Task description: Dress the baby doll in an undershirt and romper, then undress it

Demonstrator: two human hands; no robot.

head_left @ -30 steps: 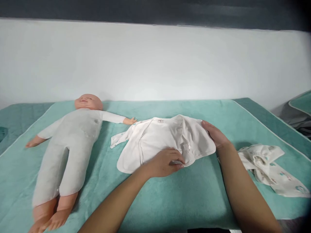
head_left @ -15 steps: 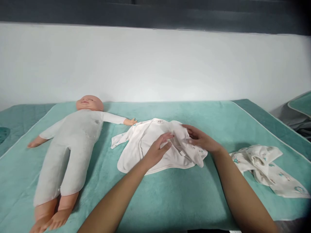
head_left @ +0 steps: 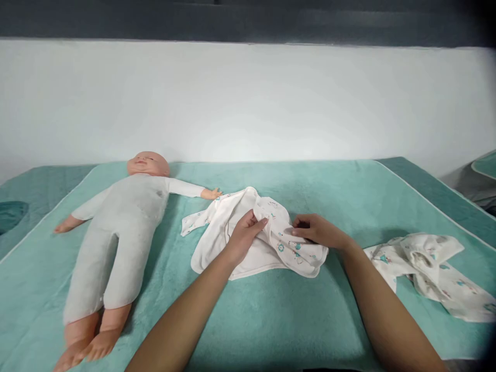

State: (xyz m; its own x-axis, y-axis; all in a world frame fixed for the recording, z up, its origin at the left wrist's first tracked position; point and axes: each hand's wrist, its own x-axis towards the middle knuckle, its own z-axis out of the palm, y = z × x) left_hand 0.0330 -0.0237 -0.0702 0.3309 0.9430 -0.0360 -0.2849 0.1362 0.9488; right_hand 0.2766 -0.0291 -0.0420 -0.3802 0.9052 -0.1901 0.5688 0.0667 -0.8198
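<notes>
A white baby shirt (head_left: 213,243) with a small printed pattern lies spread in front of me, its plain inside showing on the left. Its right front panel is folded over, printed side up. My left hand (head_left: 248,230) pinches the edge of that panel near the middle of the shirt. At the panel's right side, my right hand (head_left: 315,230) has its thumb and fingers closed on the cloth. One short sleeve sticks out at the left, beside the hand of a baby doll (head_left: 127,206). The doll lies on its back in a white cloth body.
A crumpled printed baby garment (head_left: 430,268) lies at the right. Everything rests on a green padded mat (head_left: 294,320) with pale piping. Behind it stands a white wall (head_left: 248,103) with a dark band above.
Both hands have moved in from the shirt's right and lower edges. The right panel, earlier laid out with its plain inside up, is now folded inward, showing its print.
</notes>
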